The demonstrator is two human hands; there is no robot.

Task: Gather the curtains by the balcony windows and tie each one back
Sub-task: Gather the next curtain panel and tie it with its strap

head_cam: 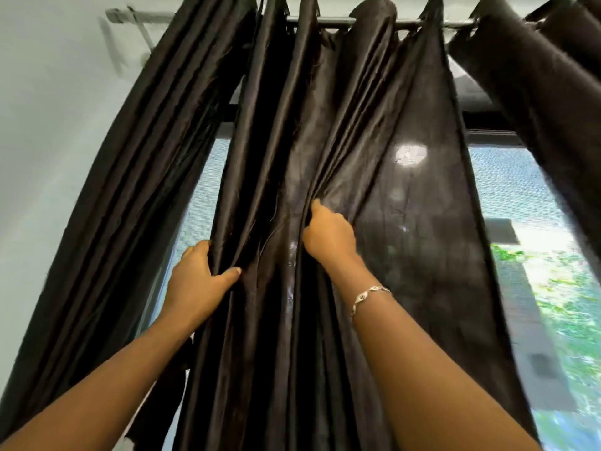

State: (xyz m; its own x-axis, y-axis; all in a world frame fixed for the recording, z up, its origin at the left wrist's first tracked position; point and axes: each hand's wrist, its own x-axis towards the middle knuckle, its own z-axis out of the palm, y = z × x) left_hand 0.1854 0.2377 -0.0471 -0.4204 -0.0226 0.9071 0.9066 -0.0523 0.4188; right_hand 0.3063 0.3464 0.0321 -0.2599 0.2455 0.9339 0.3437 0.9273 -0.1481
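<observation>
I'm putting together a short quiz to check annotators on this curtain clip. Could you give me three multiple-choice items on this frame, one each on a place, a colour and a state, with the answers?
1. Where is the bracelet?
A. on the left wrist
B. on the right wrist
C. on a finger

2. What colour is the middle curtain?
A. white
B. dark brown
C. bright red

3. What state is the middle curtain in?
A. tied back with a band
B. lying on the floor
C. hanging from the rod, held by both hands

Answers:
1 B: the silver chain sits on the wrist of the right hand.
2 B: the cloth is a shiny dark brown, almost black.
3 C: the left hand grips its left edge and the right hand pinches a fold. No tie is in sight.
</observation>
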